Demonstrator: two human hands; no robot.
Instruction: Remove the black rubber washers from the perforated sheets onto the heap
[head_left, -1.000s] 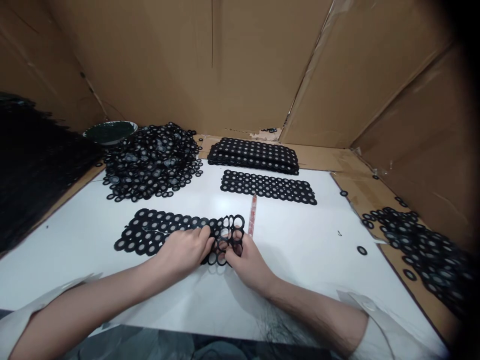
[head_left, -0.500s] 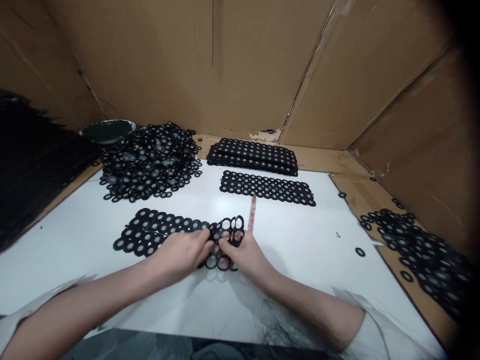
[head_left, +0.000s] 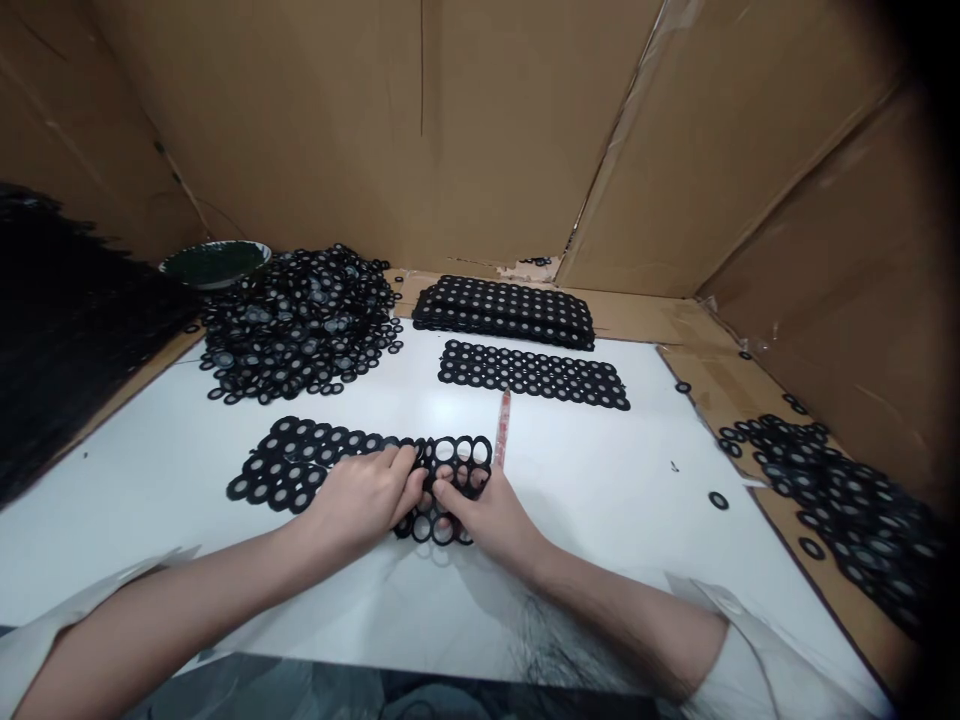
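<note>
A black sheet of joined rings (head_left: 300,440) lies on the white board, its right end lifted in both hands. My left hand (head_left: 371,487) pinches it near the middle, thumb and fingers closed on the rings. Close beside it, my right hand (head_left: 487,510) grips the right end, with thumb in front and fingertips showing through the open rings behind. The rings at this end look empty, while those on the left have pale grey centres. What lies between the fingertips is hidden.
A large heap of loose black rings (head_left: 300,325) stands at back left beside a bowl (head_left: 215,263). A finished-looking ring sheet (head_left: 532,375) and a stack of sheets (head_left: 506,310) lie behind. A red-marked strip (head_left: 503,428) is near my right hand. More rings (head_left: 847,510) lie right.
The lifted right end of the sheet has turned flatter toward me, so its open rings show wider. Both hands have shifted only slightly and keep their grip.
</note>
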